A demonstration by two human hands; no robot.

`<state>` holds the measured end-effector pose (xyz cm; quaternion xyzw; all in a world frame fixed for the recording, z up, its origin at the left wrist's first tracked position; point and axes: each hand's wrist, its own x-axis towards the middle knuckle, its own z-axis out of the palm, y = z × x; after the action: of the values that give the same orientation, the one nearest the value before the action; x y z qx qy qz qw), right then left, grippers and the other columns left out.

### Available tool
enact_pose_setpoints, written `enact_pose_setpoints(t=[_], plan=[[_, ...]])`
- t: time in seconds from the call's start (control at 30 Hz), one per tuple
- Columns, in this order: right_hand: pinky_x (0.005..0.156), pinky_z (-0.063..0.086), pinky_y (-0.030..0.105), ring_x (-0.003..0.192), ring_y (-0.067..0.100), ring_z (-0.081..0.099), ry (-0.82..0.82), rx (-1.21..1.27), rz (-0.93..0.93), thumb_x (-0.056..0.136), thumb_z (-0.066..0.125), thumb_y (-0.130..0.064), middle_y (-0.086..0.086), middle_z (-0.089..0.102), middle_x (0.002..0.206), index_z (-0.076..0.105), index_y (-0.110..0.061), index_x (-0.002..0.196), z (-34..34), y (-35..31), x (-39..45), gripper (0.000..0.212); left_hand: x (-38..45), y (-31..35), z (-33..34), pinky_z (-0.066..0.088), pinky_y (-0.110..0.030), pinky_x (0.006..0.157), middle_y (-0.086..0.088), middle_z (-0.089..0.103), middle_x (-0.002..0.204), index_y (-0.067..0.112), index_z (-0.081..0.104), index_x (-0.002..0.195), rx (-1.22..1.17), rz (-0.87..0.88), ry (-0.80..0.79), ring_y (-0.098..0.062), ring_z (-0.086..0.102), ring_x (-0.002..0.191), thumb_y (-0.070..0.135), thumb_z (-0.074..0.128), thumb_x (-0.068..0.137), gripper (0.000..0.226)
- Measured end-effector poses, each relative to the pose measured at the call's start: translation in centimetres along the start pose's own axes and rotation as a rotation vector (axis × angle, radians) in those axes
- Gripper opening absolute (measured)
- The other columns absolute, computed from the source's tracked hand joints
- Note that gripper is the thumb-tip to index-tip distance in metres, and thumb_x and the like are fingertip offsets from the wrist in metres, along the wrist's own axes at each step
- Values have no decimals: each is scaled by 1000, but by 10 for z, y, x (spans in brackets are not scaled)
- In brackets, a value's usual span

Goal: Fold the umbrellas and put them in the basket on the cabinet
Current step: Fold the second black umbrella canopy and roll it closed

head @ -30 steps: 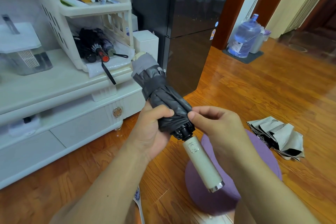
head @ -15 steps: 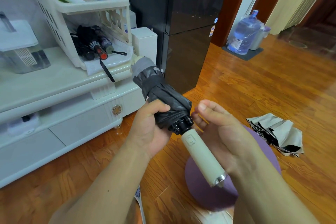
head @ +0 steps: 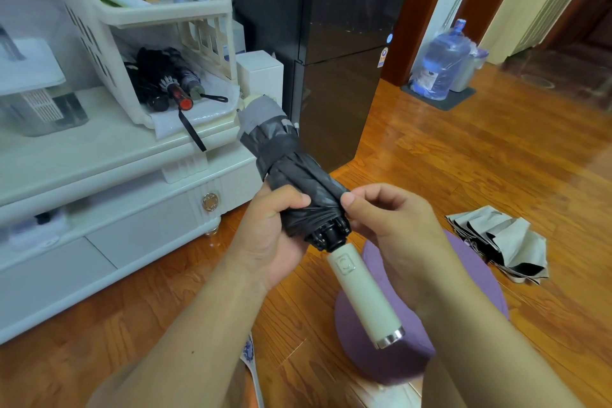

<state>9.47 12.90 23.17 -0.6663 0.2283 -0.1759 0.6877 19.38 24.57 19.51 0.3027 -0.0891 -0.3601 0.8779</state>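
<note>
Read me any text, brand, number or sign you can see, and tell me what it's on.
None can be read.
Fridge: two round stickers, too blurred.
Water jug: label too blurred.
Umbrella handle: an embossed button symbol, no letters.
Strip on the floor: blue print, unreadable.

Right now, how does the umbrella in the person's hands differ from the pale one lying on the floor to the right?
The held umbrella is rolled tight with a strap around it; the floor umbrella lies with its pleats spread loose. The held one shows a dark grey canopy, the floor one pale fabric with black inside. The left hand grips the held one and the right hand pinches its fabric; nothing touches the floor one. Neither is in the basket.
</note>
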Motion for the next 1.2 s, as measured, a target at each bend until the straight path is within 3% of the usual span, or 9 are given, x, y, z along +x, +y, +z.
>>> enact_pose_setpoints(t=[0.17, 0.3, 0.37, 0.47, 0.57, 0.7, 0.83, 0.97, 1.2], plan=[[70, 51, 27, 71, 14, 62, -26, 196, 15, 87, 71, -5, 3, 67, 73, 69, -13, 68, 1, 0, -4, 20, -2, 0, 1, 60, -50, 79, -20, 64, 102, 3, 56, 120, -10, 6, -12, -35, 67, 91, -5, 51, 66, 54], [67, 44, 32, 72, 19, 57, 303, -771, -751, 86, 68, -8, -4, 61, 72, 64, -13, 68, -3, 14, -3, 19, 1, -5, 2, 55, -52, 91, -20, 59, 106, 4, 58, 119, 27, 37, 54, -38, 60, 97, -6, 52, 64, 56], [65, 43, 38, 70, 25, 54, 324, -857, -931, 87, 63, -7, 0, 58, 72, 59, -9, 70, -9, 18, -1, 17, 3, -5, 1, 57, -46, 83, -17, 61, 103, 5, 58, 117, 22, 57, 91, -34, 62, 94, -6, 53, 64, 55], [71, 52, 29, 78, 11, 64, 151, -499, -581, 91, 70, -16, -7, 66, 83, 66, -19, 91, -9, 6, 4, 4, 3, 0, -3, 57, -47, 85, -16, 64, 101, 5, 58, 117, -6, 78, 74, -33, 65, 92, -6, 52, 64, 55], [77, 54, 25, 85, 5, 67, -56, -407, -335, 86, 78, -15, -6, 71, 94, 69, -18, 110, -3, 3, 15, 26, 0, 2, -1, 54, -52, 90, -20, 64, 100, 5, 61, 112, 52, 91, 21, -38, 66, 96, -9, 49, 65, 50], [73, 54, 37, 77, 9, 66, 90, -531, -517, 87, 76, -15, -9, 70, 80, 75, -21, 86, 6, 14, 16, 7, -2, -2, 6, 58, -42, 80, -16, 64, 92, 3, 58, 113, 139, 149, 76, -30, 65, 89, -11, 52, 60, 55], [60, 43, 32, 70, 17, 54, 228, -873, -926, 92, 68, -11, -1, 57, 75, 74, -10, 88, 15, 22, 6, 8, -3, -5, 6, 58, -40, 79, -13, 64, 93, 3, 56, 122, 192, 198, 131, -28, 64, 90, -10, 54, 63, 61], [53, 39, 45, 66, 24, 43, 249, -1055, -1038, 93, 64, -3, 5, 45, 71, 70, -4, 85, 23, 23, 3, 10, -5, -3, 6, 56, -39, 72, -11, 62, 89, 8, 59, 114, 126, 188, 158, -27, 62, 83, -8, 52, 61, 55], [92, 44, 26, 106, 19, 56, -327, -772, -850, 94, 63, -15, 2, 58, 113, 73, -14, 123, 9, 18, -4, 31, -7, 9, 3, 60, -35, 63, -11, 62, 83, 7, 62, 107, -127, 58, 179, -21, 67, 69, 31, 83, 77, 44]])
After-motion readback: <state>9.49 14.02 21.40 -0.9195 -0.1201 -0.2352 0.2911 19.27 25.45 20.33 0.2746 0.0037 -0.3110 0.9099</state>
